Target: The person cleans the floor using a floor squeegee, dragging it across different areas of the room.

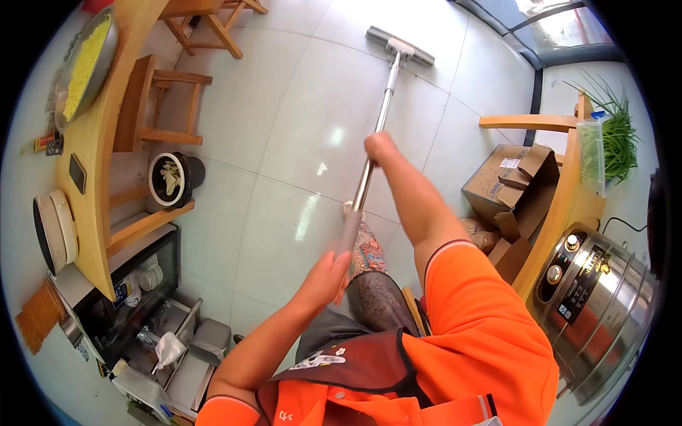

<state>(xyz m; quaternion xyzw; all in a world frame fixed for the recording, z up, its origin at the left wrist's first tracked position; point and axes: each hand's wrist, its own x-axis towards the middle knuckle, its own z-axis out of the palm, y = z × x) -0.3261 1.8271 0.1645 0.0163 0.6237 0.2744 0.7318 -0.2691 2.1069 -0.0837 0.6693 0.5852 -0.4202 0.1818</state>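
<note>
A long metal-handled mop [383, 104] slants from my body out over the tiled floor, its wide flat head [400, 47] resting on the tiles at the top. My right hand [381, 148] is wrapped round the middle of the handle. Nearer my body, my left hand [328, 278] grips the upper end of the same handle; it is slightly blurred. One of my feet shows beside the handle, below my right hand.
Wooden stools [170, 106] and a bin [170, 179] stand at the left by a wooden table [96, 206]. An open cardboard box [508, 181] lies at the right, near a steel appliance [597, 305] and a container of green stalks [592, 156]. Glass panels are at upper right.
</note>
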